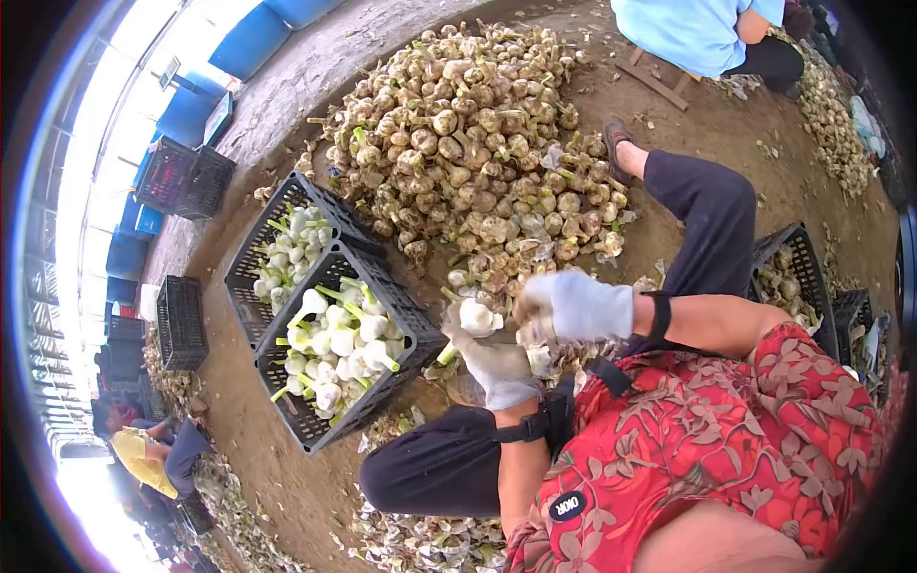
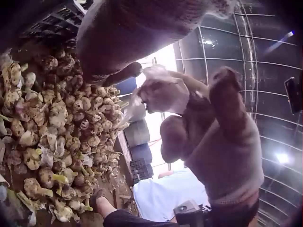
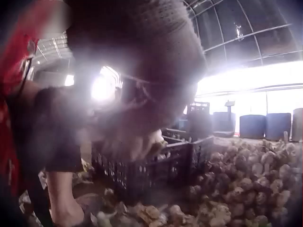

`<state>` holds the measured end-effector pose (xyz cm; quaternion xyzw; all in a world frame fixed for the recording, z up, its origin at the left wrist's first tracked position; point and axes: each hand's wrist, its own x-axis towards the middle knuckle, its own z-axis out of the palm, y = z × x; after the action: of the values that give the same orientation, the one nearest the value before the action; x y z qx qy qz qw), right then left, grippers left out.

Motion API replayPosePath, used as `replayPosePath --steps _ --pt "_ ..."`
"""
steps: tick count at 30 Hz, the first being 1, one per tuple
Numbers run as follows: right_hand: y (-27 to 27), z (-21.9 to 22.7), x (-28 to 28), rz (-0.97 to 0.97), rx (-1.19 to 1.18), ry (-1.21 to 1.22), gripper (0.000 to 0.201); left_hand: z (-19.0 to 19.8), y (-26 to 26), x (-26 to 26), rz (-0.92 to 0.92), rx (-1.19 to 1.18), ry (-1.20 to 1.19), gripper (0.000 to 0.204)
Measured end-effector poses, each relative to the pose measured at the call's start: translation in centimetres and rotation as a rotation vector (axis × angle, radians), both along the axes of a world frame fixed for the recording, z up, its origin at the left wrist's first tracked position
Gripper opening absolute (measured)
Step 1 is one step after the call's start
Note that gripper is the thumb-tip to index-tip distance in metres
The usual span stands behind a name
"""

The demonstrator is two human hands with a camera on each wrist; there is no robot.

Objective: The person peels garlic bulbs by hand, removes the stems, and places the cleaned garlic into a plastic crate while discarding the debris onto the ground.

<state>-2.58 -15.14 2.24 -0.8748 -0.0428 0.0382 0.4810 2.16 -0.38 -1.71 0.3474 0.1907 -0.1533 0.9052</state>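
In the head view, my gloved left hand (image 1: 497, 371) grips a white garlic bulb (image 1: 478, 317), a green stem sticking out below it. My gloved right hand (image 1: 583, 306) is motion-blurred close beside the bulb. From the left wrist view, the right hand (image 2: 222, 137) has thumb and fingers spread apart behind the bulb (image 2: 165, 94), with thin papery skin hanging off it. In the right wrist view, the right hand (image 3: 142, 61) is dark and blurred, hiding most of the work.
A heap of dirty garlic (image 1: 458, 143) lies on the ground ahead. Cleaned garlic fills a black crate (image 1: 406, 325) by my left hand and another crate (image 1: 239, 286) beyond it. Loose skins (image 1: 420, 540) litter the floor. A person in blue (image 1: 683, 33) and one in yellow (image 1: 143, 460) sit farther away.
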Motion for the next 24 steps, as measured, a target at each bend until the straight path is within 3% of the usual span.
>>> replayPosePath --steps 1,4,7,9,11,12,13,15,17,19,20,23,24 --pt "0.1 -0.6 0.7 -0.162 0.226 0.068 0.043 1.4 -0.7 -0.3 0.060 0.094 -0.034 0.057" --pt "1.0 -0.6 2.3 -0.275 0.406 0.258 0.044 1.2 -0.3 -1.1 -0.007 0.154 -0.163 0.059" --pt "2.4 -0.9 3.3 -0.288 0.302 0.258 0.047 1.1 -0.9 -1.5 -0.008 0.275 -0.251 0.061" --pt "2.0 -1.2 3.3 -0.256 0.490 0.346 0.042 0.6 -0.8 -1.6 -0.030 0.297 -0.297 0.059" --pt "0.9 -1.1 3.1 -0.199 0.706 0.525 0.039 1.3 -0.7 -1.6 -0.051 0.137 -0.146 0.054" --pt "0.5 -1.8 2.9 -0.230 0.985 0.522 0.032 2.0 -0.8 -1.6 -0.055 0.082 -0.092 0.053" --pt "0.3 -2.4 2.5 -0.303 1.039 0.536 0.031 2.3 -0.8 -1.7 -0.059 0.027 -0.037 0.052" --pt "0.6 -2.4 1.3 -0.257 0.798 0.431 0.034 1.2 -0.5 -1.5 -0.035 0.037 0.005 0.048" --pt "1.5 -2.2 0.3 -0.145 0.004 -0.221 0.039 0.7 -0.7 -1.3 -0.019 0.013 0.089 0.045" --pt "2.5 -2.2 0.0 -0.220 -0.247 -0.266 0.027 -1.1 -0.6 -1.7 -0.085 0.097 -0.040 0.033" --pt "2.4 -2.7 -0.1 -0.205 -0.287 -0.254 0.022 -2.5 -0.7 -1.8 -0.069 0.137 -0.112 0.030" --pt "2.1 -4.1 0.1 -0.245 -0.209 -0.416 0.017 -1.1 -1.3 -1.4 -0.147 -0.136 0.053 0.034" --pt "2.3 -4.2 0.6 -0.352 -0.083 -0.305 0.017 -0.8 -2.0 -1.8 -0.112 0.039 -0.011 0.036"
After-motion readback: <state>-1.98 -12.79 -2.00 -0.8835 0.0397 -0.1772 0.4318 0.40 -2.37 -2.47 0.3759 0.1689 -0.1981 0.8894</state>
